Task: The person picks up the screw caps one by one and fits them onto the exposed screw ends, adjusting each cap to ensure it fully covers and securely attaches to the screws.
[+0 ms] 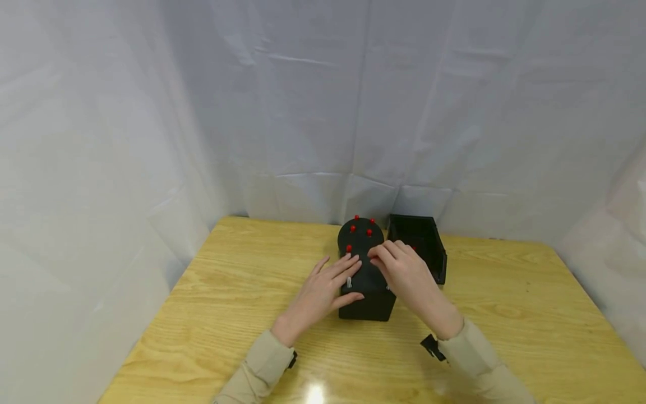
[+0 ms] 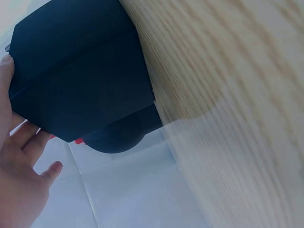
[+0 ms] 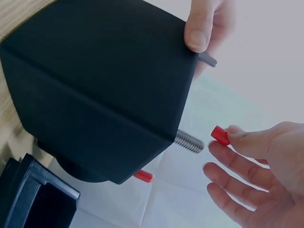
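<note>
Two threaded steel studs on matte black block | right hand pinches red cap | left hand steadies block, fingers flat

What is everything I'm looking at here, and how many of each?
Black plastic block with threaded metal studs: one, black, middle of the table.
Small red caps: at least six visible, red, five on the block's far rounded end, one pinched.
Open black plastic bin: one, black, right of the block.
Wooden table: one, light yellow.
White sheet backdrop: white, behind.
Left hand: steadies the block.
Right hand: pinches a red cap near a bare stud.
</note>
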